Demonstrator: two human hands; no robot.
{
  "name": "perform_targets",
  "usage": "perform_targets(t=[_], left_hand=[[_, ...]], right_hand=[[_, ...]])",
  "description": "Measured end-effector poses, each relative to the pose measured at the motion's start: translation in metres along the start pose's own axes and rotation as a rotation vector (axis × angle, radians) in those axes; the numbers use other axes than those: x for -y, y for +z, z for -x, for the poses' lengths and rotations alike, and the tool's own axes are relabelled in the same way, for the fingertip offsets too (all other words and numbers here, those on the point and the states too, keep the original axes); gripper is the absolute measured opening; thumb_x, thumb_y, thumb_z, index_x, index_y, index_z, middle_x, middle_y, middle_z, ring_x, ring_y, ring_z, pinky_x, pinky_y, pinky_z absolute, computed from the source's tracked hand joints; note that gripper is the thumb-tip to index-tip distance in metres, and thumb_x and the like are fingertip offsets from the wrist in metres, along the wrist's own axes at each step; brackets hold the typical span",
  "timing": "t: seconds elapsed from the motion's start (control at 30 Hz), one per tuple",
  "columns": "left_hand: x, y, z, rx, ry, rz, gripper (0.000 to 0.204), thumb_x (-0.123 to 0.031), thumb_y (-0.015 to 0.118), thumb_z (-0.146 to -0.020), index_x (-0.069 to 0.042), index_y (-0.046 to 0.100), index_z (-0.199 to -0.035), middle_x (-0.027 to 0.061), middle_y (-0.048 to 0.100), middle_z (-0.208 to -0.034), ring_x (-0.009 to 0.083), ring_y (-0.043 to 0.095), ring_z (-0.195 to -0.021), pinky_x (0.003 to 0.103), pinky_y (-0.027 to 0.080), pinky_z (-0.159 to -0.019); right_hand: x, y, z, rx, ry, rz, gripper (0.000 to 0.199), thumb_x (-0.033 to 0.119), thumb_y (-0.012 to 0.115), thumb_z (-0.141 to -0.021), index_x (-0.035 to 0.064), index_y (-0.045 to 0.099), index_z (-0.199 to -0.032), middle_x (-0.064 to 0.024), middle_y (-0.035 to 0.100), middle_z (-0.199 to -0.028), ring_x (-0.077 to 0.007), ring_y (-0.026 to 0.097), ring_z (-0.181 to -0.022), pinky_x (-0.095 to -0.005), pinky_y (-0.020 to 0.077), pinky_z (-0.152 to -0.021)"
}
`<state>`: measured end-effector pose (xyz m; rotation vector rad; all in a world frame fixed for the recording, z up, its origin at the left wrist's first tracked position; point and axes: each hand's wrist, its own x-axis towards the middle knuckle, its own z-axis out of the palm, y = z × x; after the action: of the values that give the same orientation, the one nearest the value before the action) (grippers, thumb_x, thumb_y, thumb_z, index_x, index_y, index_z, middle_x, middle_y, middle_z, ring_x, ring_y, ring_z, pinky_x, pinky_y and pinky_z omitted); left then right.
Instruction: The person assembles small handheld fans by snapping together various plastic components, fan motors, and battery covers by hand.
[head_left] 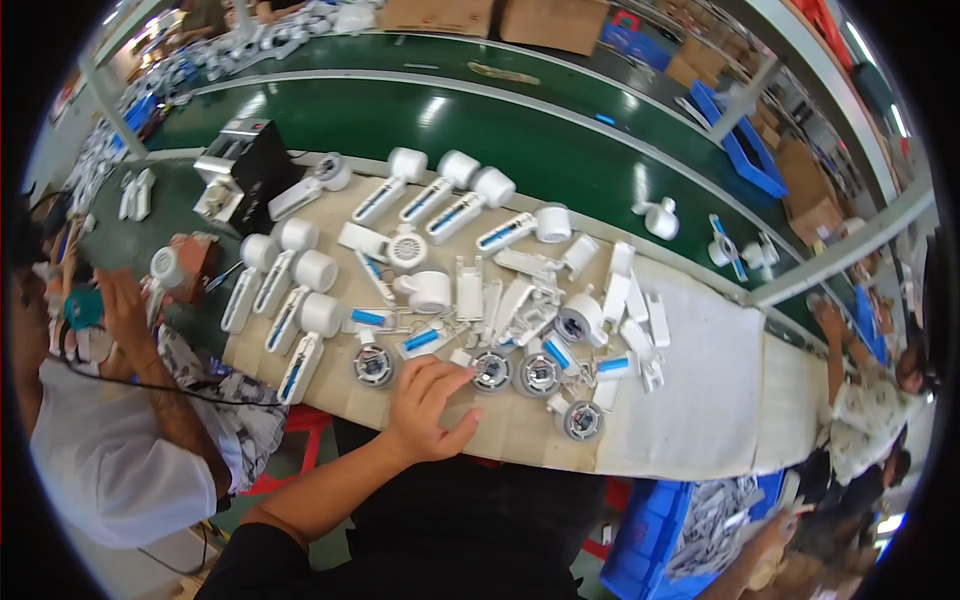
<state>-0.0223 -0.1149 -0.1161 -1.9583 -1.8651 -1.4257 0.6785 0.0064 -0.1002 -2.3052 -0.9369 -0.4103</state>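
Observation:
My left hand (428, 408) is over the near edge of the table, fingers loosely bent and thumb apart, with nothing seen in its grasp. Its index fingertip is at the rim of a round grey-and-white fan head (491, 371) with its inside exposed. Similar open heads lie beside it: one to the left (374, 366), another to the right (540, 374), and a third nearer me (581, 421). At the lower right, my right hand (772, 538) is beside a blue bin (642, 540); its fingers are too blurred to make out. Small white housings with blue batteries (421, 340) lie beyond my left hand.
White handheld fans (455, 215) stand in rows at the back and left of the table. Loose white shells (520, 305) are piled mid-table. A black machine (262, 170) stands at the back left, before a green conveyor (400, 120). Co-workers sit at left (130, 450) and right (870, 410).

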Motion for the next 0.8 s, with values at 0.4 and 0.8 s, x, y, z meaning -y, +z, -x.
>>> perform_targets(t=[0.4,0.8], left_hand=[[0.013,0.018,0.005,0.048,-0.045,0.141,0.047,-0.025,0.073,-0.078,-0.004,0.061,-0.118,0.0136,0.061,-0.116,0.0352,0.055,-0.11,0.045,0.045,-0.096],[0.006,0.03,0.016,-0.044,-0.044,0.07,0.046,-0.022,0.068,-0.085,-0.002,0.055,-0.125,0.016,0.055,-0.118,0.0354,0.053,-0.11,0.045,0.047,-0.09]], right_hand=[[0.33,0.023,0.132,0.824,-0.683,-0.634,0.038,0.005,0.067,-0.086,0.0045,0.055,-0.122,-0.0065,0.058,-0.106,-0.0146,0.058,-0.086,-0.0308,0.0516,-0.07],[0.345,0.017,0.132,0.973,-0.903,-0.52,0.067,0.023,0.067,-0.096,0.0098,0.035,-0.153,-0.0178,0.041,-0.151,-0.0343,0.049,-0.125,-0.0415,0.0435,-0.1]])
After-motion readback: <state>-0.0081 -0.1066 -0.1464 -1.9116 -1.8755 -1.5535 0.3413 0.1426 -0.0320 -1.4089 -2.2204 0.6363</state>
